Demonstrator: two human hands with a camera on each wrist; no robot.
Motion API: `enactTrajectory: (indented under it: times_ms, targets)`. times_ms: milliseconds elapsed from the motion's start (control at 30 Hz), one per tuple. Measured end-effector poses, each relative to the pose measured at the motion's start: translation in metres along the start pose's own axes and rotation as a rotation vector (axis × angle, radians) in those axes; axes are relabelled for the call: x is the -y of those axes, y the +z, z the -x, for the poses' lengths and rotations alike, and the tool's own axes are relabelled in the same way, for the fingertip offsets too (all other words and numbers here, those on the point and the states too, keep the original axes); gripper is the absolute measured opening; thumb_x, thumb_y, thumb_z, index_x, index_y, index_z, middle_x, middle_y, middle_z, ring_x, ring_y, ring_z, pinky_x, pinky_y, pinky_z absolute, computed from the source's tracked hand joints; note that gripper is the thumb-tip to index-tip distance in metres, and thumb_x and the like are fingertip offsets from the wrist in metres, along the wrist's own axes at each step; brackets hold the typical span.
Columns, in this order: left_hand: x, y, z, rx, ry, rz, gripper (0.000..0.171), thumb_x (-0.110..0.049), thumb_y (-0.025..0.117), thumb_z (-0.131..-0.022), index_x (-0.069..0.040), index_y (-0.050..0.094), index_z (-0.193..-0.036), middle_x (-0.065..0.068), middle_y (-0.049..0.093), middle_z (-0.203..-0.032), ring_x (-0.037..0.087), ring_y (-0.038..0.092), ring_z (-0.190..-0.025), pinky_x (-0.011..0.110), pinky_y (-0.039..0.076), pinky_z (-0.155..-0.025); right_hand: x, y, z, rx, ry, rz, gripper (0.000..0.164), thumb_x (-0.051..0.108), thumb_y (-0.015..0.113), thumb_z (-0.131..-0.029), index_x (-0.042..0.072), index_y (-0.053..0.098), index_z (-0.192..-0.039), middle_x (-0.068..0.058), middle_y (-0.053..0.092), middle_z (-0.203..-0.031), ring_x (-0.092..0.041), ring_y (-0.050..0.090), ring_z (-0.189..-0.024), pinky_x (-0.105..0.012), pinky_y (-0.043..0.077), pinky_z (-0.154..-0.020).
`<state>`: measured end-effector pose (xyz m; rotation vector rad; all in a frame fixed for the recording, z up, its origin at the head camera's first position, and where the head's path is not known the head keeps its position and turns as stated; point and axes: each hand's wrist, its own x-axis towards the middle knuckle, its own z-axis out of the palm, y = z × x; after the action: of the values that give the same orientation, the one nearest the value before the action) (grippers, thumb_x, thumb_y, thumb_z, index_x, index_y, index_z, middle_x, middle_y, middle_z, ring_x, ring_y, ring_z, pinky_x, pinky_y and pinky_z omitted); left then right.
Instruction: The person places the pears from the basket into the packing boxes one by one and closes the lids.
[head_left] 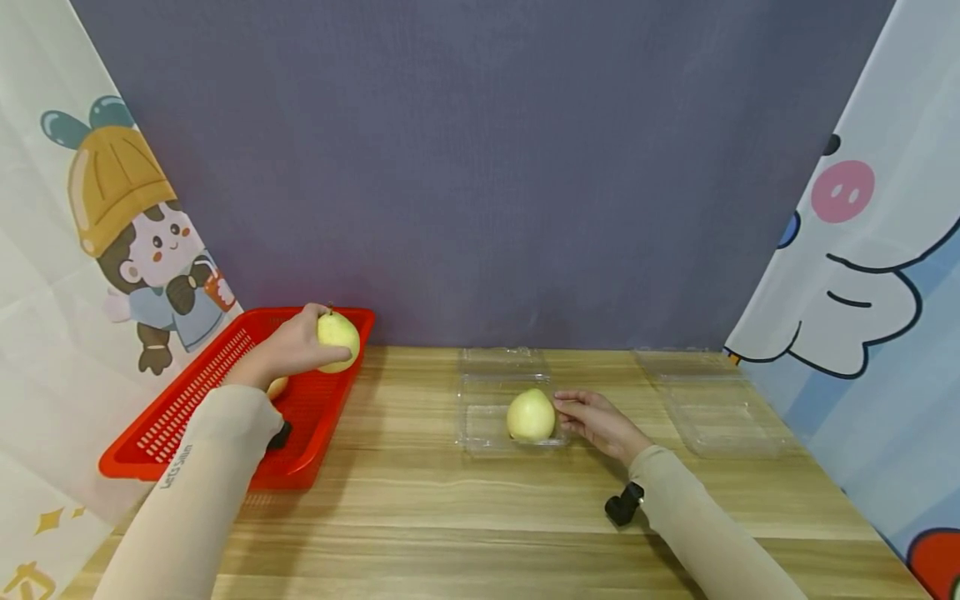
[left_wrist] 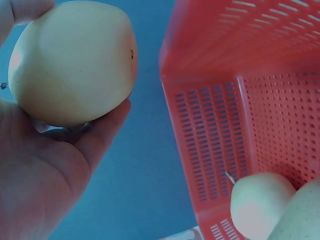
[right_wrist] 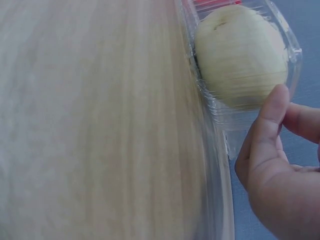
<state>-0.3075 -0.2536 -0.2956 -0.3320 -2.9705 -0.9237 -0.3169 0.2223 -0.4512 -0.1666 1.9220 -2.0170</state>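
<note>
In the head view my left hand (head_left: 288, 343) grips a yellow pear (head_left: 338, 340) over the far right part of the red basket (head_left: 315, 433). The left wrist view shows this pear between thumb and fingers, its stem pointing left. Another pear (head_left: 531, 415) sits in the right part of a clear plastic box (head_left: 480, 427) whose lid lies folded open toward the back. At that box's right edge my right hand (head_left: 600, 423) pinches the rim with thumb and fingertips, close beside the pear. The right wrist view shows the fingertips (right_wrist: 276, 100) overlapping the box wall.
Inside the basket lie more pears (left_wrist: 260, 202), partly hidden in the head view by the left arm. A second clear plastic box (head_left: 723, 421) stands open at the right of the wooden table (head_left: 450, 533). A dark grey panel (head_left: 480, 167) rises behind the table.
</note>
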Motion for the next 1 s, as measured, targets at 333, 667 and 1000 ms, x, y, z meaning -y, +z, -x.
enactTrajectory:
  times_ms: [333,667,1000]
  targets:
    - [-0.022,0.009,0.0,-0.009,0.083,0.07,0.075,-0.027,0.074,-0.083,0.004,0.035,-0.14,0.017,0.051,-0.124,0.03,0.055,-0.095,0.037,0.051,-0.077,0.002,0.001,0.002,-0.012,-0.003,0.009,0.048,0.009,0.053,-0.104,-0.015,0.034,-0.141,-0.009,0.055,-0.105,-0.011,0.057,-0.084,-0.019,0.053,-0.072]
    - [-0.051,0.018,0.002,0.022,0.167,0.071,0.073,-0.024,0.075,-0.083,-0.001,0.038,-0.142,0.012,0.052,-0.129,0.028,0.056,-0.096,0.038,0.052,-0.078,-0.002,0.0,0.0,-0.02,0.009,0.012,0.045,0.01,0.056,-0.103,-0.012,0.038,-0.139,-0.01,0.056,-0.104,-0.013,0.058,-0.084,-0.02,0.054,-0.071]
    - [-0.071,0.035,0.0,0.054,0.245,0.059,0.071,-0.026,0.077,-0.081,-0.005,0.043,-0.139,0.008,0.057,-0.117,0.025,0.057,-0.092,0.038,0.053,-0.075,-0.002,0.0,0.0,-0.009,0.007,0.0,0.044,0.009,0.055,-0.104,-0.012,0.038,-0.139,-0.01,0.056,-0.105,-0.013,0.059,-0.085,-0.021,0.054,-0.072]
